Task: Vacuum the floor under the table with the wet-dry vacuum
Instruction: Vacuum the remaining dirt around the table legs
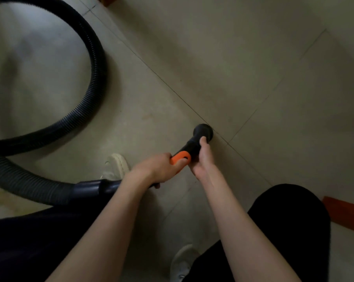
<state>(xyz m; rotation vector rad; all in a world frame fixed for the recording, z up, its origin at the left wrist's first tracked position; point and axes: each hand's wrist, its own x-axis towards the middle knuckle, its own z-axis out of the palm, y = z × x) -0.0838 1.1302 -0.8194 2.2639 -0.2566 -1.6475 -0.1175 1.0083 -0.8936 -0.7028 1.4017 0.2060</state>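
A ribbed hose [94, 64] looped across the tiled floor [243, 58] at left. The left hand [157, 169] gripped the orange-collared handle; the right hand [201, 157] wrapped the black nozzle [203, 132], whose mouth likely needed holding flat on the tile.

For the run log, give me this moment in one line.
left hand: grips wand | right hand: grips wand | nozzle: at floor

Just the one cam, head-mounted and wide-angle, pointing almost straight down at the tiled floor [253, 68] from standing height, with both hands close in, near frame centre.
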